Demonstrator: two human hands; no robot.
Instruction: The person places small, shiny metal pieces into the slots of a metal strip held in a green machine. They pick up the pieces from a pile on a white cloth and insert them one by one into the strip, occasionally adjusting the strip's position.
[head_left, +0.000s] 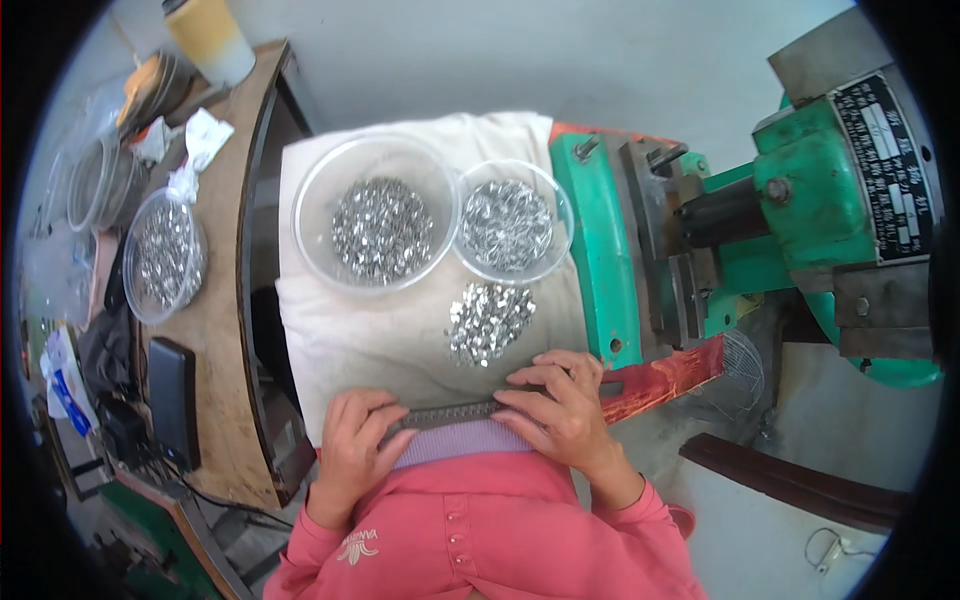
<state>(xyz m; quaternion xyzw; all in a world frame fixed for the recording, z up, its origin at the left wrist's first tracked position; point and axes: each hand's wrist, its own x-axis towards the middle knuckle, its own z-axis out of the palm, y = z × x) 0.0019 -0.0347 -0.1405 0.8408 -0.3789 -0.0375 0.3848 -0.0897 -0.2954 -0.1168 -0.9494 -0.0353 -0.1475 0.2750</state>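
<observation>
The left grip (352, 435) and right grip (565, 410) both pinch the dark bar (450, 413), which runs crosswise between them; the loose pieces (488, 322) lie beyond it, nearer the right grip.

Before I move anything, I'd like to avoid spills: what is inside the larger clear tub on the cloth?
The larger clear tub holds a heap of small, shiny silvery pieces. Whatever lies beneath the heap's surface is covered.
</observation>
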